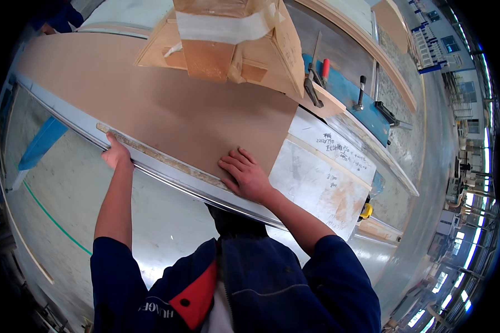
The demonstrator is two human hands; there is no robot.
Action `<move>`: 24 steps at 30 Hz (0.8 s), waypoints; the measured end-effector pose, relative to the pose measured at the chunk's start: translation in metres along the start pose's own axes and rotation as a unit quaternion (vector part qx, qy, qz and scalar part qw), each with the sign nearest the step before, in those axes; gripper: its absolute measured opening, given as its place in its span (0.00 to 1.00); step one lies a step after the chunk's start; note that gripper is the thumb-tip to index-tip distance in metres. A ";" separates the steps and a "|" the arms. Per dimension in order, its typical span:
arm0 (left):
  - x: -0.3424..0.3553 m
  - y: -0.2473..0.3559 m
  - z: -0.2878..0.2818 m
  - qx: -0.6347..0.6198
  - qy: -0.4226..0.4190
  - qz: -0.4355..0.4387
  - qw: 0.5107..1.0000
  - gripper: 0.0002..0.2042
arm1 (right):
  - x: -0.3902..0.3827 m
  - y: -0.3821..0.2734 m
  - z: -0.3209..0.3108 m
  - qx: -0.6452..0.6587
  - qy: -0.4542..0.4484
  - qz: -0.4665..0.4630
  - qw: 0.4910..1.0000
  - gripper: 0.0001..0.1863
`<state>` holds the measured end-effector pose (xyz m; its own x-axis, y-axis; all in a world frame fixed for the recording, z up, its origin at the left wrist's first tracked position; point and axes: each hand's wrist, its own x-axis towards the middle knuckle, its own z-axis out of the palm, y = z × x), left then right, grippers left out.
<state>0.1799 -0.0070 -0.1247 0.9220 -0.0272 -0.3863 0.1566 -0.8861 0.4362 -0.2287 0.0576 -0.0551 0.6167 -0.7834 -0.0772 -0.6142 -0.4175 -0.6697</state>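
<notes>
A long narrow wooden strip [161, 157] with a rough, speckled face lies along the near edge of a large brown board [216, 116] on the workbench. My left hand [116, 152] is closed around the bench edge at the strip's left end, with a finger on the strip; its underside is hidden. My right hand [246, 175] rests palm down at the strip's right end, its fingers stretched over the brown board and its heel over the strip. Beyond the hands stands a light-brown angled structure [211, 55] of panels, with white tape across it.
A metal rail [178, 188] runs along the bench's near edge. At the right lie a marked white panel [322, 177], a bar clamp [313, 77], a red-handled clamp [325, 69] and a black-handled one [361, 91] on a blue beam. A yellow tape measure [366, 210] sits lower right. Another person [58, 16] stands far left.
</notes>
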 end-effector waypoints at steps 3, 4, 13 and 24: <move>0.021 0.003 0.002 0.016 -0.001 0.004 1.000 0.52 | 0.015 0.000 0.011 0.002 0.005 -0.004 1.000 0.24; 0.030 0.003 0.003 0.032 0.002 0.016 0.999 0.52 | 0.020 0.000 0.015 0.002 0.005 -0.003 1.000 0.24; 0.127 -0.007 0.019 0.135 -0.018 0.055 0.989 0.57 | 0.052 -0.020 0.040 -0.027 0.010 0.054 0.998 0.25; 0.176 0.052 -0.100 0.142 -0.243 0.099 0.954 0.52 | 0.106 -0.132 0.048 -0.012 0.214 0.462 0.861 0.40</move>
<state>0.3858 -0.0121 -0.0890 0.6391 -0.3582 -0.6806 -0.1700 -0.9288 0.3292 -0.0589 0.0514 -0.0103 -0.3742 -0.8822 -0.2859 -0.7581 0.4686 -0.4535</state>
